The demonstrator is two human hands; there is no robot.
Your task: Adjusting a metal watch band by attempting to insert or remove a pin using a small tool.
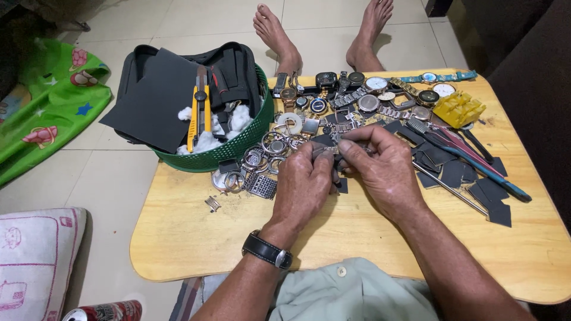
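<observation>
Left hand (303,184) and right hand (380,169) meet above the middle of the counter (357,238). Both grips are clamped, thumbs and fingertips pinched from either side on a small metal watch part (331,152) held between them; its exact kind cannot be told. The left wrist bears a black strap watch (266,251). Just beyond the hands lie loose watch cases and rings (262,160). A row of wristwatches (369,89) runs along the far edge. Dark foam pieces (476,184) and long hand tools (470,160) lie toward the right edge, a yellow holder block (458,109) near the far right corner. A green basket (238,145) overhangs the far left corner.
</observation>
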